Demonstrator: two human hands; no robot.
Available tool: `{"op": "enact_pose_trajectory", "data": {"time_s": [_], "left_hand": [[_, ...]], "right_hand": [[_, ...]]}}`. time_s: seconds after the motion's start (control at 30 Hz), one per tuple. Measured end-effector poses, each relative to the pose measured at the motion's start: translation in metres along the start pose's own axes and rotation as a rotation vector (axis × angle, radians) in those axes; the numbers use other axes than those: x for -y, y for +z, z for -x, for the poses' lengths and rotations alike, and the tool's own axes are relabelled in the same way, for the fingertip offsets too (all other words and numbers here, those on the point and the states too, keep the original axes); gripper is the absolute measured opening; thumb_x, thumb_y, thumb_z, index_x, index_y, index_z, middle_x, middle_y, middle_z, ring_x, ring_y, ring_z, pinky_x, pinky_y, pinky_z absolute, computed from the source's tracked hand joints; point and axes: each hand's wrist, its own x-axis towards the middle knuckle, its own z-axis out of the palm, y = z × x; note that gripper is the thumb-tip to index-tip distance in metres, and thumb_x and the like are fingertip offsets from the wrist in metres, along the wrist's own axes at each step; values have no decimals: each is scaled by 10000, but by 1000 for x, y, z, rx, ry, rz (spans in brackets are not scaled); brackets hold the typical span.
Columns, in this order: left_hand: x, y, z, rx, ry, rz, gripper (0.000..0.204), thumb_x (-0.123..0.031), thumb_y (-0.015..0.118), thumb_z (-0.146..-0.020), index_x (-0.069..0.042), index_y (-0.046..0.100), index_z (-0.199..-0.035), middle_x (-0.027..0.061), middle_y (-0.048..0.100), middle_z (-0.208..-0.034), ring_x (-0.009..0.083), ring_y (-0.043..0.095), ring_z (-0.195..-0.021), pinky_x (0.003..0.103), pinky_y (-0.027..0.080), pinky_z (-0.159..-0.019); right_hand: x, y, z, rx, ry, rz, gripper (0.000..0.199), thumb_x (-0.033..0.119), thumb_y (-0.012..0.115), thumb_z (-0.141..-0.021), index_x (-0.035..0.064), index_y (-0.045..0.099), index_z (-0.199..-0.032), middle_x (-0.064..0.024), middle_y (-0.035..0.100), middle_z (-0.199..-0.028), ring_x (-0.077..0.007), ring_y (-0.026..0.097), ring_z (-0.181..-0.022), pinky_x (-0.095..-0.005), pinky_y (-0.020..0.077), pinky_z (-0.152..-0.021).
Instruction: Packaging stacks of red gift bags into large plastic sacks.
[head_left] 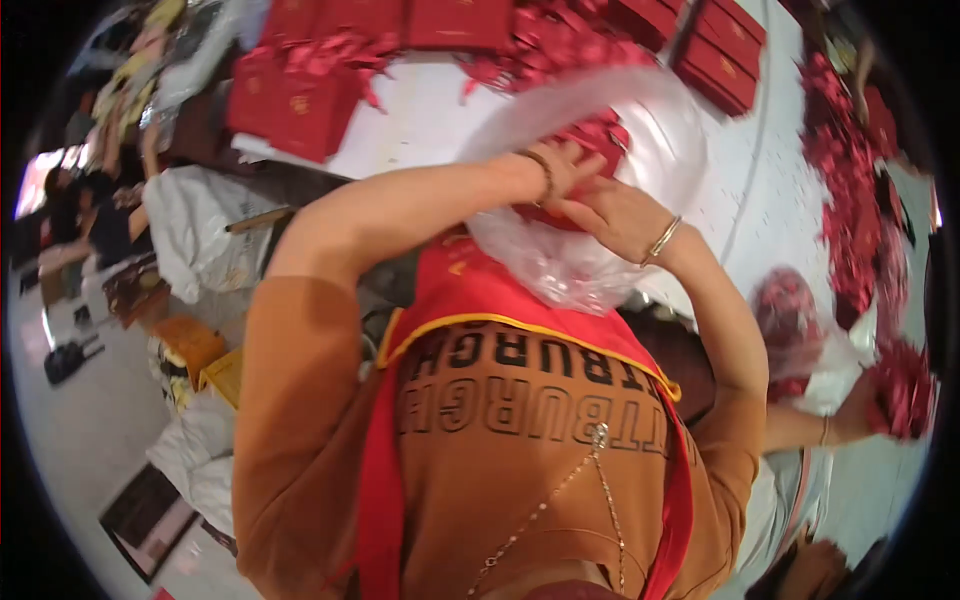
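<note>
A clear plastic bag [665, 120] lies against the table's near edge, with glossy red ribbon-like pieces [598, 130] inside. Over its mouth, my left hand [568, 168] comes in from the left, fingers bent over the red pieces. My right hand [625, 218] meets it from the right, thumb and fingers closing on the same red bundle. Part of the right fingers is hidden behind the left hand. Loose plastic hangs below both hands against my red apron [470, 285].
Red boxes [300, 105] stand at the table's far left, and more red boxes [722, 55] at the far right. Piles of red ribbons [560, 45] lie between them and along the right side [840, 190]. At right, another person's hand [860, 410] holds red ribbons. White sacks [205, 230] stand left.
</note>
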Motion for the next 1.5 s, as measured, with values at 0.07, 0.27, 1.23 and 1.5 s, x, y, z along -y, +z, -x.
{"op": "enact_pose_trajectory", "data": {"time_s": [0.07, 0.27, 1.23, 1.5], "left_hand": [[-10, -18, 7, 35, -18, 32, 997, -330, 768, -612, -191, 170, -1397, 256, 313, -1321, 405, 404, -1166, 470, 357, -959], [-6, -25, 17, 138, -103, 186, 846, -319, 666, -702, -205, 197, -1397, 234, 259, -1373, 405, 340, -1215, 461, 319, -996], [259, 70, 189, -1673, -1935, 1448, 645, -128, 791, -618, 45, 482, -1157, 181, 595, -1037, 283, 622, -830, 365, 532, -719], [238, 84, 171, -1894, -862, 2193, 390, 26, 662, -718, -15, 552, -1090, 135, 608, -1003, 304, 613, -857, 420, 529, -740]], "right_hand": [[-41, 38, -13, 0, 240, 197, 321, 297, 465, -861, 25, 587, -981, -187, 549, -1019, -327, 538, -942, -412, 437, -836], [-34, 51, -12, -122, 109, 416, 319, 210, 507, -819, -5, 543, -1052, -207, 460, -1171, -360, 504, -1022, -419, 473, -815], [-27, 43, -14, 48, 271, 509, 548, 271, 629, -753, -6, 454, -1192, -170, 428, -1173, -337, 490, -1050, -402, 491, -812], [-28, 43, -13, 46, 278, 515, 557, 297, 625, -757, -15, 456, -1186, -166, 425, -1184, -329, 476, -1068, -397, 489, -812]]}}
